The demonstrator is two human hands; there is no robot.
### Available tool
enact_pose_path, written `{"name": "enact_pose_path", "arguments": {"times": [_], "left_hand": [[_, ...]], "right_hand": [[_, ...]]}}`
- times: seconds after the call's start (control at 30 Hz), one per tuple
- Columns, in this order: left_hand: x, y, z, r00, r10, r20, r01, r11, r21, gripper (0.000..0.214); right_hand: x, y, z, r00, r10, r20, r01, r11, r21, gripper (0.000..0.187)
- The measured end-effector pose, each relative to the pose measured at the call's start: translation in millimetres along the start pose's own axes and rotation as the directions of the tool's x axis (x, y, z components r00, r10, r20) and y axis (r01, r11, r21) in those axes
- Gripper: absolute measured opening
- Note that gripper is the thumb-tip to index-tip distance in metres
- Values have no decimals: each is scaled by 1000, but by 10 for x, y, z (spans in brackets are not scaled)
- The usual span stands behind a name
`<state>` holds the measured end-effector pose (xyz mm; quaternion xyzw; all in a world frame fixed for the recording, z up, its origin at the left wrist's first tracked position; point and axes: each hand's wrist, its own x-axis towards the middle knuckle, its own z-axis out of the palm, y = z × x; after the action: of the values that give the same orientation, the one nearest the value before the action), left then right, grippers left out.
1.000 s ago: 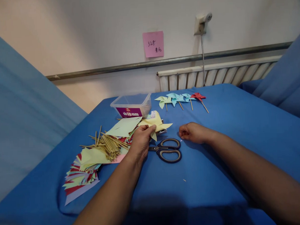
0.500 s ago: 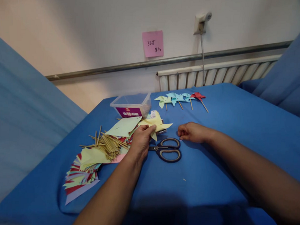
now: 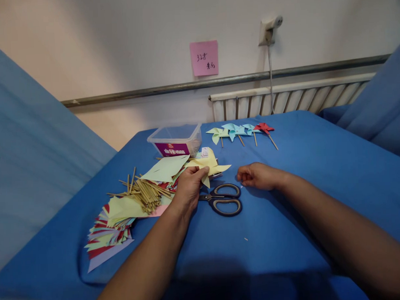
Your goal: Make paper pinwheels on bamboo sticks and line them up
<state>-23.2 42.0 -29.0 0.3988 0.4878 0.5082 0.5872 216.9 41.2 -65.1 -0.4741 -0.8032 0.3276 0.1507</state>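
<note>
My left hand (image 3: 188,190) pinches a yellow folded paper piece (image 3: 209,166) just above a pair of grey-handled scissors (image 3: 223,200) lying on the blue cloth. My right hand (image 3: 257,176) rests on the cloth to the right of the scissors, fingers curled in a loose fist; whether it holds anything is hidden. To the left lie a bundle of thin wooden sticks (image 3: 145,193) and a heap of coloured paper squares (image 3: 109,234).
A clear plastic box (image 3: 175,140) stands behind the papers. Several finished paper pinwheels (image 3: 240,131) on sticks lie at the far edge of the blue-covered table (image 3: 318,163). A radiator (image 3: 293,98), a rail and a pink note (image 3: 204,58) are on the wall behind.
</note>
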Motion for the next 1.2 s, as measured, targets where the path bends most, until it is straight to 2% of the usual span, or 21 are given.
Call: {"name": "enact_pose_path", "arguments": {"times": [0.1,0.23,0.33,0.47,0.6,0.67,0.73,0.9,1.07,1.2], "left_hand": [[-3,3,4,1000,2,10,-2,1000,-5,30],[15,-10,-7,1000,0,13,0,1000,-8,31],[15,-8,-6,1000,-9,5,9,1000,-12,33],[-1,4,4,1000,-2,4,2,1000,-17,33],[10,-9,-8,1000,-5,10,5,1000,-10,34],[21,-21,-20,1000,-4,9,4,1000,0,34],[26,-27,-26,1000,-1,11,1,1000,10,34],[8,-15,-11,1000,0,14,0,1000,-3,33],[9,-7,-16,1000,-1,16,1,1000,2,32],[12,-11,-21,1000,0,8,0,1000,11,31]], "right_hand": [[-5,-14,-3,999,-35,2,35,999,-14,28],[-5,-25,1,993,-115,23,116,993,-36,25],[-4,-26,8,995,-101,25,102,994,-47,19],[5,-50,16,999,-34,-19,32,994,-108,10],[32,-78,18,981,113,-157,-148,960,-238,6],[40,-51,14,962,169,-216,-223,940,-259,11],[36,8,2,956,189,-224,-234,953,-195,16],[-2,158,-41,978,135,-159,-121,988,95,14],[-4,186,-52,989,75,-129,-61,992,109,14],[4,173,-48,991,72,-114,-64,995,72,11]]}}
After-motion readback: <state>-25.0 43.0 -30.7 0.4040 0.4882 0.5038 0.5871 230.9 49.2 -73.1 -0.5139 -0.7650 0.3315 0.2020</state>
